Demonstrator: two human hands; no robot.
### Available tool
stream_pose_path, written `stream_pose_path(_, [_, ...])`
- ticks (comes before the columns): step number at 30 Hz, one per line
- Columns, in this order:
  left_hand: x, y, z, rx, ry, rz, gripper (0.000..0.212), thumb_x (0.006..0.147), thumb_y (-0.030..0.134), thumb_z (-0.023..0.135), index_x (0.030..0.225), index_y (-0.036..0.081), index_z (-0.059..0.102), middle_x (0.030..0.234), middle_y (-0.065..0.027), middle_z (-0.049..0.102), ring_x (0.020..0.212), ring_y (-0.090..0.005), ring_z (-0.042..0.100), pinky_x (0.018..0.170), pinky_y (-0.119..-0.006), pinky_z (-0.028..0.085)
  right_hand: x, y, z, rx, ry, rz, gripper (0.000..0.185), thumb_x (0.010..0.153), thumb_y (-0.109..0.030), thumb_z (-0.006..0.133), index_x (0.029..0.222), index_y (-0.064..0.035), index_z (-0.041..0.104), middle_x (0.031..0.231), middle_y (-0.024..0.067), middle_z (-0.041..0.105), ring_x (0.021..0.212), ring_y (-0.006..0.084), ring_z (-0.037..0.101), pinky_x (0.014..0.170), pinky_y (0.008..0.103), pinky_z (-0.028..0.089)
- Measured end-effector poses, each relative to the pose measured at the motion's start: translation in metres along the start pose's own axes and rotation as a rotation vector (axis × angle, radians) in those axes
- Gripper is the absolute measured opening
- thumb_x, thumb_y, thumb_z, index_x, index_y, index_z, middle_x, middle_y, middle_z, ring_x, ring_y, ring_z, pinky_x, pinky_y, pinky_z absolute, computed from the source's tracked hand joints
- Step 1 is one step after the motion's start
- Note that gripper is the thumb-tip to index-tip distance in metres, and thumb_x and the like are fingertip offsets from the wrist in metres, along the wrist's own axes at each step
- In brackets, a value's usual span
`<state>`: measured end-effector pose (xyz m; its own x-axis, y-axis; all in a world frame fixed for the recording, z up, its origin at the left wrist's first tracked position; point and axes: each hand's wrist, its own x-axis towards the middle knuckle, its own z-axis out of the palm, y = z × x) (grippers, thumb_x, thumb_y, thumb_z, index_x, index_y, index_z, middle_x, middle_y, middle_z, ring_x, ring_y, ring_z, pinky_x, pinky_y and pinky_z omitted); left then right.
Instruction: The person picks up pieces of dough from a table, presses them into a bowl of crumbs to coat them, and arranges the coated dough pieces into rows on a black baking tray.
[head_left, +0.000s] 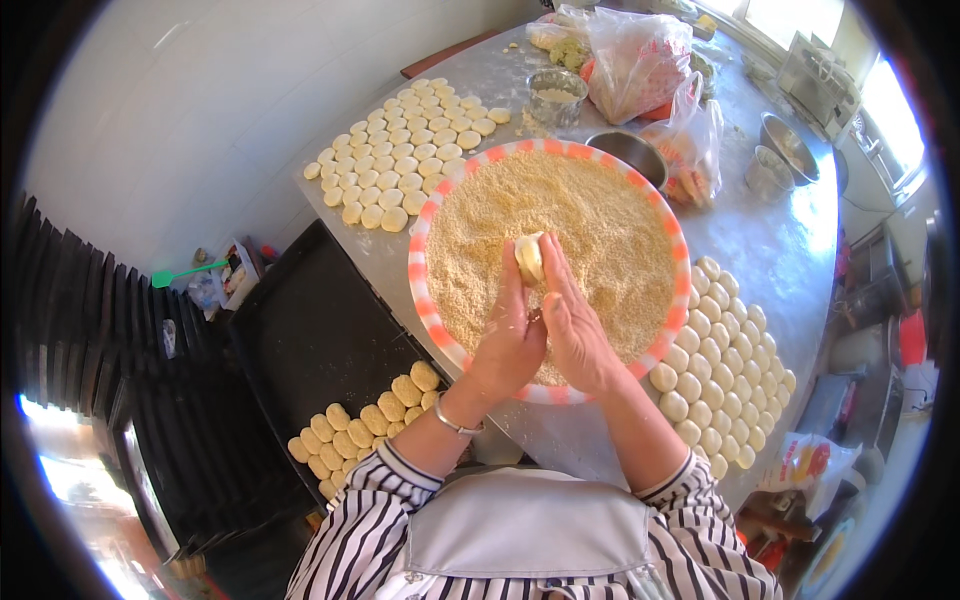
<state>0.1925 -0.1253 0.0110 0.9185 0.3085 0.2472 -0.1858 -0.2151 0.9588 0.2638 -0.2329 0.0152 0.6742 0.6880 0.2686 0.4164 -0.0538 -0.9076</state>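
Between my left hand (510, 337) and my right hand (577, 330) a pale dough piece (529, 257) is pressed, held at the fingers. Both hands are over a round basin with a red-and-white rim (418, 277), filled with sesame seeds (555, 195). A few loose seeds cling to my hands. Sesame-coated dough pieces (360, 433) lie in rows on a black baking tray (315, 322) to the left. Plain dough rounds (397, 161) cover the table beyond the basin at the left, and more plain dough rounds (720, 367) stand in rows at the right.
The basin rests on a metal table (757, 232). Behind it are a metal bowl (628, 156), a flour-dusted container (556, 97) and plastic bags (637, 60). A stack of black trays (97, 300) stands at far left, near a green plastic tool (187, 274).
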Motion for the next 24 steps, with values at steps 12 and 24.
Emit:
stream_pose_path(12, [-0.068, -0.005, -0.123, -0.848, 0.279, -0.385, 0.051, 0.108, 0.014, 0.044, 0.155, 0.002, 0.029, 0.141, -0.0183, 0.055, 0.128, -0.0319, 0.059, 0.11, -0.043, 0.048, -0.003, -0.018, 0.067, 0.977, 0.061, 0.451, 0.058, 0.11, -0.031, 0.047, 0.155, -0.0001, 0.028, 0.138, 0.0161, 0.057, 0.127, 0.0283, 0.06, 0.109, 0.0432, 0.048])
stream_pose_path(24, [-0.208, -0.057, -0.283, -0.523, 0.444, -0.662, 0.03, 0.103, 0.01, 0.053, 0.132, 0.004, 0.056, 0.123, -0.0111, 0.062, 0.111, -0.0213, 0.065, 0.093, -0.036, 0.059, 0.01, -0.042, 0.201, 0.622, -0.463, 0.599, 0.035, 0.101, -0.006, 0.054, 0.136, -0.0037, 0.056, 0.12, 0.0076, 0.062, 0.107, 0.016, 0.063, 0.088, 0.0328, 0.058])
